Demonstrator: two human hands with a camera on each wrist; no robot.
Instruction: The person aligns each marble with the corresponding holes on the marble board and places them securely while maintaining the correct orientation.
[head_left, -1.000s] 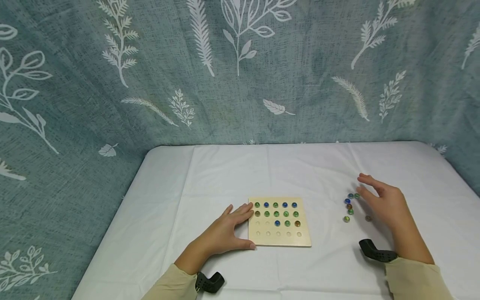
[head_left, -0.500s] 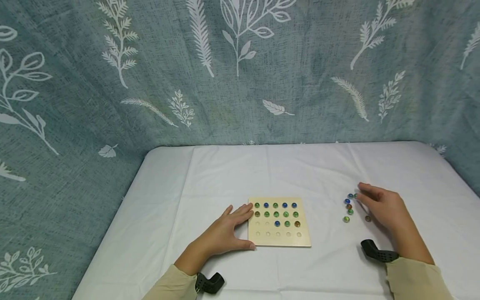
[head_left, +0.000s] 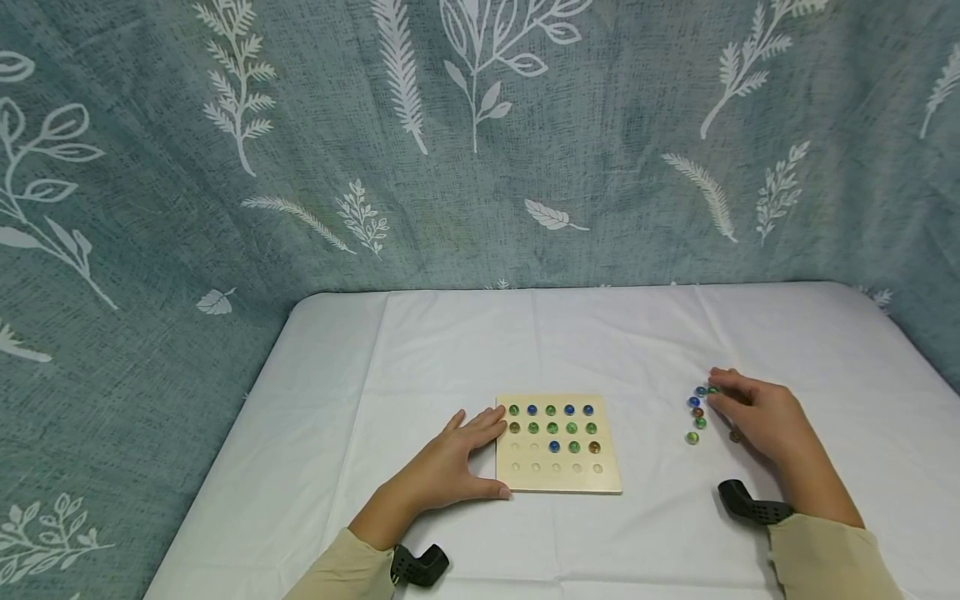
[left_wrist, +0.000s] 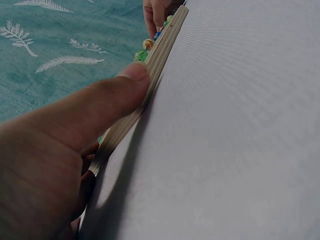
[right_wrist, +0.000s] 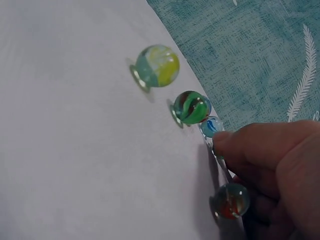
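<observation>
My left hand (head_left: 448, 463) rests against the left side of a pale wooden peg-style board (head_left: 546, 482). Its thumb (left_wrist: 112, 97) presses the near edge in the left wrist view. Green, blue and brown glass marbles sit in the upper hollows; the lowest row and two hollows above it hold none. Over to the right, my right hand (head_left: 768, 417) pinches a green marble (head_left: 713, 390) between thumb and index finger, low at the cloth. The thumb hides most of that marble in the right wrist view.
Left of the right hand lie several loose marbles, among them a blue one (head_left: 693, 402) and a yellow-green one (right_wrist: 158, 66). A brown marble (right_wrist: 231, 201) lies under the right hand. White cloth (head_left: 420, 350) covers the table; a leaf-patterned curtain (head_left: 465, 208) hangs behind.
The right hand has come down and slightly left, and its thumb and index finger have closed around the green marble. The left hand and the board have stayed in place.
</observation>
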